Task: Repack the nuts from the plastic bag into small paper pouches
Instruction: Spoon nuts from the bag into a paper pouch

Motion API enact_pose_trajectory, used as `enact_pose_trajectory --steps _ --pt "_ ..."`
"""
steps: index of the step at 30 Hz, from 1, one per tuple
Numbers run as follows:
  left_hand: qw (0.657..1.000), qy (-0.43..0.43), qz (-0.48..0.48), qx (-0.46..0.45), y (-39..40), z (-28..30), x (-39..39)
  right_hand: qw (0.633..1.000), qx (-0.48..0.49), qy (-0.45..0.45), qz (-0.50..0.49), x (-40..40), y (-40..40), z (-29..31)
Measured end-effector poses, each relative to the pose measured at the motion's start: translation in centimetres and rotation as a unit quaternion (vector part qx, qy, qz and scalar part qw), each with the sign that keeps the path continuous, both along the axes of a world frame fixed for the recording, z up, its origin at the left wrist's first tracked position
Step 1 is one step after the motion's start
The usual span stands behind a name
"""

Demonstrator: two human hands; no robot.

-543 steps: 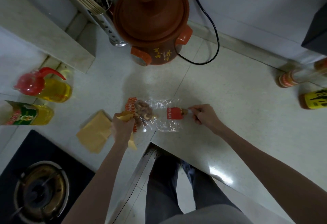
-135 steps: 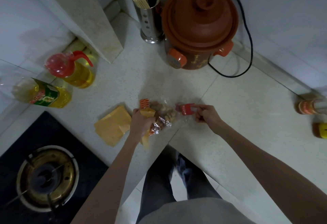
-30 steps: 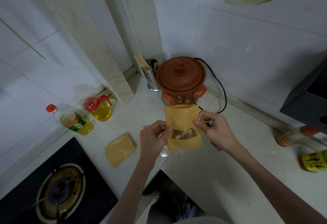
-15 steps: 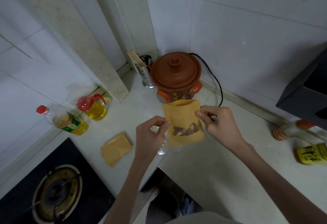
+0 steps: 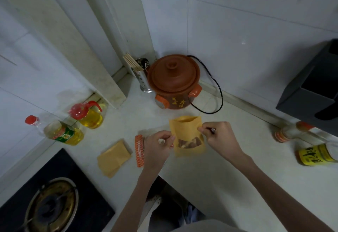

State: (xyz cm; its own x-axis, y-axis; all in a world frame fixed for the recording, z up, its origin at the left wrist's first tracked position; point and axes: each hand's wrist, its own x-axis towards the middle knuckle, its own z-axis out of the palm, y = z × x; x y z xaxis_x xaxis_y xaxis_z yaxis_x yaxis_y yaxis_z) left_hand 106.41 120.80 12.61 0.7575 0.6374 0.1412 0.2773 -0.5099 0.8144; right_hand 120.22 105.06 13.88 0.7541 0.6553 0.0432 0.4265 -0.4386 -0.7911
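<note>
Now, pouch: small tan paper pouch (image 5: 186, 131) held upright above the counter (image 5: 210, 173), approx frame centre, at 6 o'clock from the brown clay cooker (image 5: 173, 81).
Pouch look: top mouth gapes open w/ a curved lip; clear window low on the front shows brownish nuts (image 5: 189, 143) inside; bottom edge flat, slight tilt.
L hand: left hand (image 5: 157, 147) at 9 o'clock of pouch, thumb + forefinger pinching its left edge, other fingers curled.
R hand: right hand (image 5: 221, 138) at 3 o'clock of pouch, thumb + forefinger pinching the upper right edge; a small dark object shows by the knuckles, can't tell what.
Plastic bag: plastic bag (image 5: 140, 151) w/ orange-red printed strip lies on counter at 9 o'clock of the L hand, mostly hidden behind it.
Spare pouches: flat stack of spare pouches (image 5: 114, 156) at 9 o'clock of the bag, just beside it.
Edges: counter makes an inside corner; its front edge cuts in right below the hands, at 6 o'clock.
Stove: gas burner (image 5: 52, 205) on black hob at 8 o'clock, well apart.
Oil bottles: two oil bottles (image 5: 86, 116) at 9–10 o'clock along the wall.
Sauce bottles: sauce bottles (image 5: 318, 154) at 3 o'clock, well apart.
Open room: bare counter between R forearm and sauce bottles, 4 o'clock side; also a bare strip between pouch and cooker.
</note>
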Motion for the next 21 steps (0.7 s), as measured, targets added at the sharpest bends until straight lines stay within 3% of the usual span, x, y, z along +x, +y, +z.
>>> enact_pose_trajectory --steps 11,21 --pt "0.971 0.215 -0.032 -0.1 -2.6 -10.4 1.6 0.977 -0.186 0.098 -0.038 0.5 -2.1 -10.0" --pt "0.929 0.313 0.002 -0.197 -5.4 -15.2 4.7 0.94 -0.273 0.181 -0.1 2.1 -4.3 -15.2"
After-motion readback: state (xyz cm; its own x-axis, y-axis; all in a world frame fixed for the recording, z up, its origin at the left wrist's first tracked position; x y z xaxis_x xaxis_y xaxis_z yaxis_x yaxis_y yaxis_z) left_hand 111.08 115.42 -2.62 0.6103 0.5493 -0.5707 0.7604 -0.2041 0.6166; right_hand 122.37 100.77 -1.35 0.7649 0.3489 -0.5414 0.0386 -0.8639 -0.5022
